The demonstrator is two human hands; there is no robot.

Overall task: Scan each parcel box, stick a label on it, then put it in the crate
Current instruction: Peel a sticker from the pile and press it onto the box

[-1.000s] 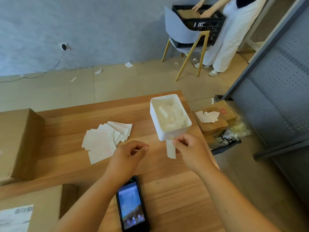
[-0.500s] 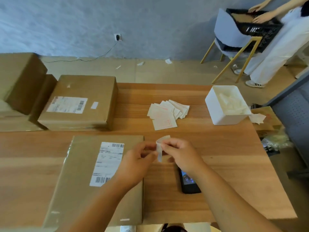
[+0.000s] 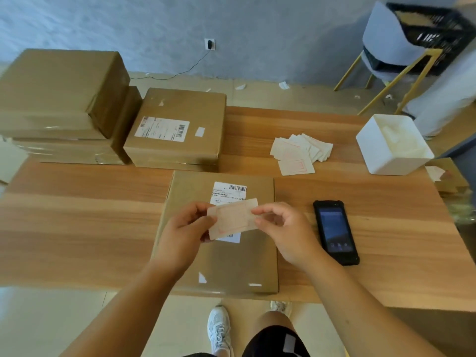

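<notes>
A flat brown parcel box [image 3: 231, 264] lies on the wooden table [image 3: 77, 228] in front of me, with a white shipping slip on its top. Just above it I hold a pale label [image 3: 233, 219] with a red outline stretched between both hands. My left hand [image 3: 185, 230] pinches its left end and my right hand [image 3: 280, 228] pinches its right end. A black handheld scanner [image 3: 334, 231] lies face up to the right of the box. The black crate [image 3: 435, 29] sits on a chair at the far right.
Another labelled box [image 3: 177, 130] and a stack of larger boxes [image 3: 61, 104] stand at the back left. A fan of loose labels [image 3: 298, 153] and a white tub [image 3: 394, 145] of peeled backings lie at the back right. A person in white stands by the chair.
My view swung left from the tub to the parcel. The strip went from hanging in my right hand to a label held flat between both hands over the box.
</notes>
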